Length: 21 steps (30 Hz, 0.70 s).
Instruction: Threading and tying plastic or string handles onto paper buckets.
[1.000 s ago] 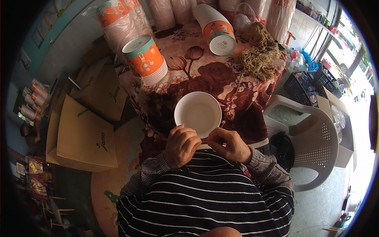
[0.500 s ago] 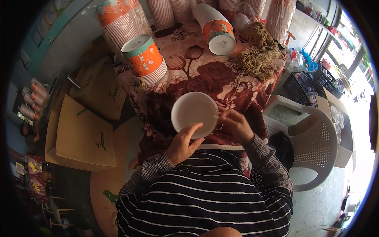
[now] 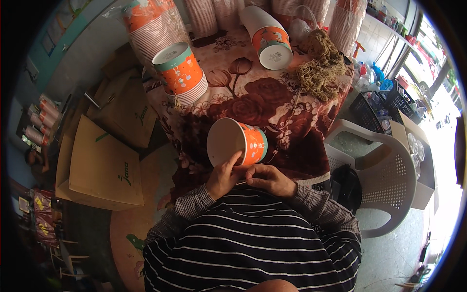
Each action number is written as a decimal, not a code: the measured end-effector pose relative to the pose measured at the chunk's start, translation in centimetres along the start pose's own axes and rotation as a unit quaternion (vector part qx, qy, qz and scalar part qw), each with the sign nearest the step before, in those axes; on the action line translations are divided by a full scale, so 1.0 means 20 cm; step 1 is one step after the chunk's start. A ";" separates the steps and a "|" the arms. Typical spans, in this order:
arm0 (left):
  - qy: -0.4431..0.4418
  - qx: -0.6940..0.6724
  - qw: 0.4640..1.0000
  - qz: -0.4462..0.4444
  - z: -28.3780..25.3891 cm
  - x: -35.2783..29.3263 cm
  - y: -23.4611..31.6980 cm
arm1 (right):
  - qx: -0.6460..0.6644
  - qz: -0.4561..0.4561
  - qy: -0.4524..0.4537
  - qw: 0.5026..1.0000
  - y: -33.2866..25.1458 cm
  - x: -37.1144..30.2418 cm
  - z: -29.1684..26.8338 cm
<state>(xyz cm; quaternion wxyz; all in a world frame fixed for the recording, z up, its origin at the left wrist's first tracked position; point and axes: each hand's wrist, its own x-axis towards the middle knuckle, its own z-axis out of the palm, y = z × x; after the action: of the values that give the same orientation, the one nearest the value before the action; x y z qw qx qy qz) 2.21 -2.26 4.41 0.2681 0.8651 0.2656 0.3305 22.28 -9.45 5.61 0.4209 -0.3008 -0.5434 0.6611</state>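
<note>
Above flowered cloth (image 3: 299,153), a cup (image 3: 243,141) opens leftward beyond the left hand (image 3: 224,178) pinching it and the curled right hand (image 3: 272,180), its hold unclear.

Daylight (image 3: 445,151) blazed in, right side! | Perforated chair (image 3: 389,168) stood beside the flower-clothed table (image 3: 265,95) | Tiled wall (image 3: 372,35) rose behind | Grey-green floor (image 3: 406,253) shone

Left forearm (image 3: 187,208) enters from 7 o'clock, angled toward 2. Right forearm (image 3: 325,205) enters from 5 o'clock, angled toward 10. Left hand (image 3: 223,180): index finger (image 3: 234,158) extended toward 1 o'clock. Right hand (image 3: 271,180): fingers (image 3: 260,171) curled, tips toward 9 o'clock; grip unclear. Hands close together, just 6 o'clock of view centre; contact between them cannot be told.
</note>
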 end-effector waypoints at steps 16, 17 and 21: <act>-0.039 -0.034 0.999 -0.003 -0.07 -0.01 0.15 | -0.090 -0.063 0.240 0.964 -0.07 -0.05 -0.07; -0.035 -0.041 0.999 -0.004 -0.07 -0.01 0.15 | -0.092 -0.065 0.248 0.962 -0.07 -0.05 -0.07; -0.051 -0.010 0.999 0.015 -0.08 0.00 0.15 | -0.066 -0.108 0.266 0.956 -0.09 -0.04 -0.05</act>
<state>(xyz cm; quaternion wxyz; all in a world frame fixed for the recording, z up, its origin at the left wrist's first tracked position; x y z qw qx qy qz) 1.83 -3.90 7.29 0.2850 0.8818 0.2358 0.2925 23.91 -9.58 7.00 0.5981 -0.4327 -0.4836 0.4704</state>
